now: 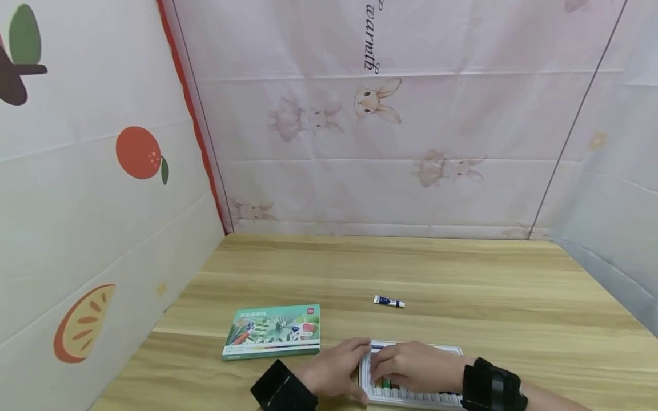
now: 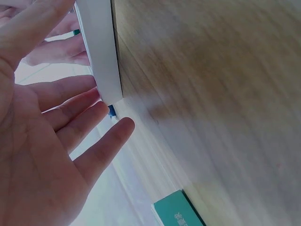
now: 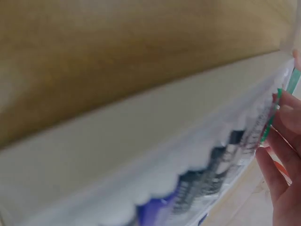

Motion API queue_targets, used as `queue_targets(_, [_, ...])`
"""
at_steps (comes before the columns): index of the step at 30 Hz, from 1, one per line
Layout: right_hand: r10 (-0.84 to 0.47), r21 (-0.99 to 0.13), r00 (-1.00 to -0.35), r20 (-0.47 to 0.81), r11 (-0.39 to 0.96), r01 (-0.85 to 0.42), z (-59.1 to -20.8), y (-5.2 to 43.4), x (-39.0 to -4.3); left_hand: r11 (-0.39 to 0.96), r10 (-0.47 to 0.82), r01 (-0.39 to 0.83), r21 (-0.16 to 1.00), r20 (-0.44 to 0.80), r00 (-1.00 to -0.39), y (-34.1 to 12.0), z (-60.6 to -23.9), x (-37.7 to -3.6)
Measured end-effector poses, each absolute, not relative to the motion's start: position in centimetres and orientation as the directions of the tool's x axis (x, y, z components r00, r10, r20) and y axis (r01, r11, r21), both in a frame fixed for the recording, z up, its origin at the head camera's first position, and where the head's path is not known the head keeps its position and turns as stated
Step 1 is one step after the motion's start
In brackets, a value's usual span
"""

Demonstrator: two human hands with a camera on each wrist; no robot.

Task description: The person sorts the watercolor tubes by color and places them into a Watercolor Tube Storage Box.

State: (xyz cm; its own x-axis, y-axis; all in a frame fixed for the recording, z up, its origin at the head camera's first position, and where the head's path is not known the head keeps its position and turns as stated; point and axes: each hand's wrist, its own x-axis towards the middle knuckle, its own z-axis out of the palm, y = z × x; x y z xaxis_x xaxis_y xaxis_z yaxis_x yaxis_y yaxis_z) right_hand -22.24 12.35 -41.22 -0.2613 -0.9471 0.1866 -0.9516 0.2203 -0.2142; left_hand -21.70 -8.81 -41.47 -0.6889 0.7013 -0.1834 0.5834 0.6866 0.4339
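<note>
Legibly, only "warmth" [image 1: 372, 40] shows on the backdrop, while both hands [image 1: 336, 368] [image 1: 411, 365] rest flat, touching the paint tray [image 1: 452, 349].

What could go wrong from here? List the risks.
1. The tray sits at the table's near edge; a pull from the right hand on a tube could tip or slide it off, though the left hand steadies its side.
2. The loose tube lies alone farther out and may roll away if the table is bumped.
3. The right hand covers the tubes, so the wrong one might get picked.
</note>
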Motion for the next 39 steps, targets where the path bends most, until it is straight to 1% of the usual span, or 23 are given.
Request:
queue_targets(9, [-0.942, -0.210, -0.246, 0.229, 0.199, -0.957, -41.5, 13.1, -22.1, 0.683, 0.704, 0.573, 0.453, -0.197, -0.682, -8.6, -41.4, -21.7])
queue_targets(16, [-0.941, -0.203, -0.271, 0.202, 0.231, -0.952, -41.5, 13.5, -22.0, 0.699, 0.684, 0.551, 0.456, -0.203, -0.701, -8.5, -41.3, -21.7])
queue_targets(22, [-0.938, -0.192, -0.268, 0.218, 0.228, -0.954, -41.4, 13.4, -22.1, 0.699, 0.685, 0.555, 0.450, -0.200, -0.700, -8.6, -41.2, -21.7])
queue_targets(25, [-0.920, -0.211, -0.318, 0.229, 0.272, -0.939, -40.7, 13.5, -22.7, 0.705, 0.675, 0.538, 0.462, -0.207, -0.708, -8.6, -41.1, -21.6])
queue_targets(27, [-0.899, -0.219, -0.370, 0.236, 0.321, -0.921, -40.1, 13.6, -23.6, 0.711, 0.669, 0.531, 0.461, -0.210, -0.713, -8.6, -41.1, -21.5])
queue_targets(29, [-0.874, -0.238, -0.439, 0.207, 0.390, -0.890, -39.5, 13.8, -24.7, 0.717, 0.665, 0.531, 0.451, -0.214, -0.716, -8.5, -41.0, -21.5])
queue_targets(32, [-0.841, -0.225, -0.512, 0.178, 0.472, -0.853, -39.3, 14.0, -26.8, 0.724, 0.661, 0.532, 0.439, -0.220, -0.718, -8.5, -41.1, -21.5])
queue_targets(35, [-0.805, -0.181, -0.569, 0.166, 0.542, -0.820, -39.8, 14.3, -28.9, 0.724, 0.660, 0.529, 0.443, -0.222, -0.718, -8.5, -41.3, -21.6])
queue_targets(39, [-0.781, -0.087, -0.608, 0.141, 0.602, -0.793, -40.5, 14.3, -30.7, 0.718, 0.667, 0.530, 0.452, -0.227, -0.710, -8.6, -41.4, -21.7])
